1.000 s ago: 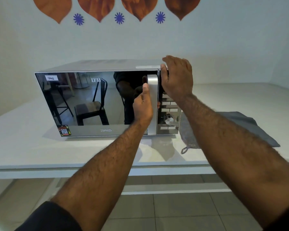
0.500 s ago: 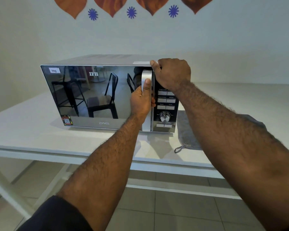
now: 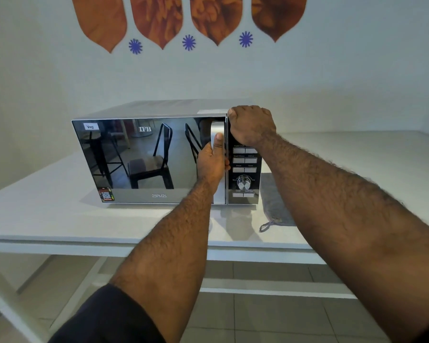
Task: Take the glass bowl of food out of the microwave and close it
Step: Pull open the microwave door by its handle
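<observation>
Microwave (image 3: 164, 154) sat shut on the white table (image 3: 47, 219), the glass bowl hidden behind its mirrored door. As half a second earlier, the left hand (image 3: 212, 162) stayed wrapped around the door handle (image 3: 218, 127), and the right hand (image 3: 252, 125) stayed curled over the top corner. A grey cloth (image 3: 275, 206) lay beside it.

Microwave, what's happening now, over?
Left hand gripping door handle. Right hand bracing microwave top. Door shut, bowl unseen.
</observation>
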Demonstrator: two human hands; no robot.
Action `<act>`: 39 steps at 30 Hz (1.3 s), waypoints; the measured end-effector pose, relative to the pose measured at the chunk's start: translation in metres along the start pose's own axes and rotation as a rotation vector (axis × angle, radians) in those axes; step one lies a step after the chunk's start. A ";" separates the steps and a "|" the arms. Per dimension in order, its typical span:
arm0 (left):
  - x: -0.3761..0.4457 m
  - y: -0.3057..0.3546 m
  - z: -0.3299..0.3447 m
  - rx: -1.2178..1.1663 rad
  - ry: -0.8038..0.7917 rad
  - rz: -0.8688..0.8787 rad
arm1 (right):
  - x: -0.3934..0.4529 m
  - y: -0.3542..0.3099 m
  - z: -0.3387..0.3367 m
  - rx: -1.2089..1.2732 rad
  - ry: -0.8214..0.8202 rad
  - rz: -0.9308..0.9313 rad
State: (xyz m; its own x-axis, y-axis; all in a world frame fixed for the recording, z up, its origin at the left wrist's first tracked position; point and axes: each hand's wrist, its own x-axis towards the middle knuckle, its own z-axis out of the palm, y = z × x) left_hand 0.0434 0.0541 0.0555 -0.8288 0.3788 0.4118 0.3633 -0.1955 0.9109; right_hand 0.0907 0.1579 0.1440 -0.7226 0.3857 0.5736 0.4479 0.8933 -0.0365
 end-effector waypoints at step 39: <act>-0.070 0.027 -0.061 -0.161 -0.085 -0.063 | -0.025 -0.005 -0.013 0.114 -0.025 0.059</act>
State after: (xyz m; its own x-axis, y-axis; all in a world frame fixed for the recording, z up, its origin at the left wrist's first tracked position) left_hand 0.0854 -0.0331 0.0500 -0.8065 0.4683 0.3610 0.2336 -0.3085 0.9221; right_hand 0.1139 0.1411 0.1405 -0.7105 0.4426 0.5471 0.4284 0.8888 -0.1627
